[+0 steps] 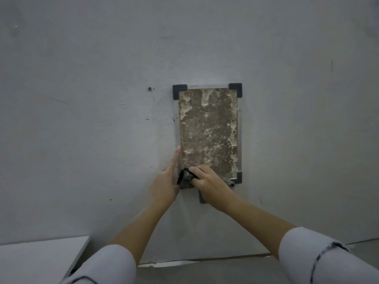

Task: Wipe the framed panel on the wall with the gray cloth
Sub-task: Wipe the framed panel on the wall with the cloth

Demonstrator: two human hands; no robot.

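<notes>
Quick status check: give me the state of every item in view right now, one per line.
framed panel: mounted on the wall, surface mottled with pale patches
gray cloth: bunched, pressed at the panel's lower left corner
right hand: fingers closed on the cloth
left hand: open, flat against the panel's left edge

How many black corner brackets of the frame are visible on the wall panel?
3: top-left bracket, top-right bracket, bottom-right bracket. The bottom-left corner is covered by the gray cloth and the hands, so a fourth may be hidden.

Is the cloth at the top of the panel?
No, the right hand presses the gray cloth on the bottom left corner of the panel.
</notes>
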